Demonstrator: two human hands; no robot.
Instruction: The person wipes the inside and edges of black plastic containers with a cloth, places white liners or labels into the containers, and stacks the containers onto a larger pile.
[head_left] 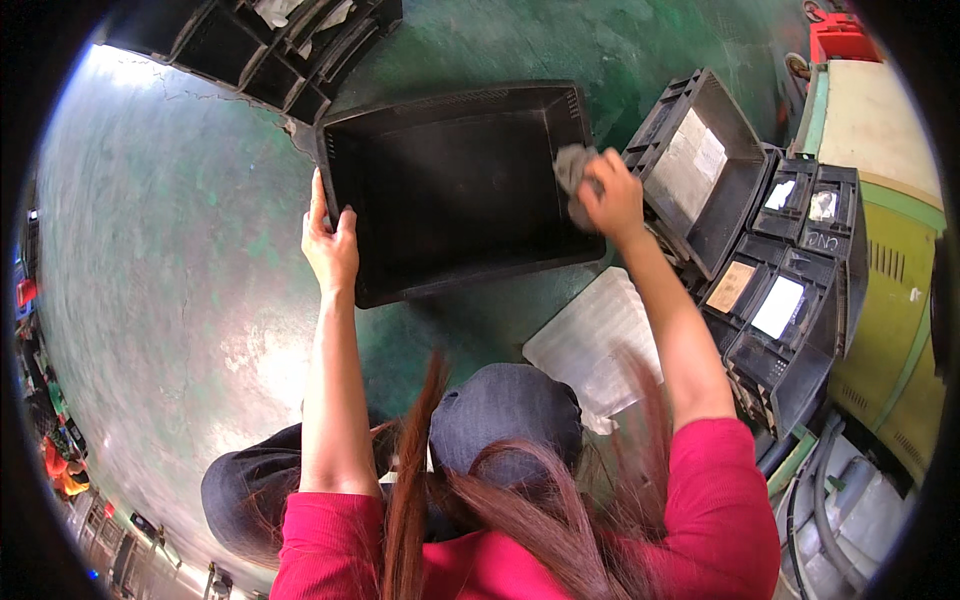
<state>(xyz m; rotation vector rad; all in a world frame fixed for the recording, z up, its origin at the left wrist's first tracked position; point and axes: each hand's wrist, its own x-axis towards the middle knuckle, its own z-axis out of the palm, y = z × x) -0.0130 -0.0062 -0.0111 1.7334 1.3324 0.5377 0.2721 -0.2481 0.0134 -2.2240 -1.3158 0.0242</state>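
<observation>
A shallow black plastic crate (pixel 450 190) lies tilted before me with its hollow side up. My left hand (pixel 331 238) grips its left wall, the thumb on the near side and the fingers along the outer edge. At the crate's right wall, my right hand (pixel 612 195) is closed round a grey rag (pixel 574 170), which presses against the inner side and rim. The rag is slightly blurred. Inside, the crate's floor looks bare and dark.
Another black crate (pixel 735 140) leans on its side at right, beside stacked black bins (pixel 800 290) with paper labels. A whitish flat sheet (pixel 600 330) lies on the green floor near my knee. More black crates (pixel 270 50) stand far left; a yellow-green machine cabinet (pixel 895 300) is at right.
</observation>
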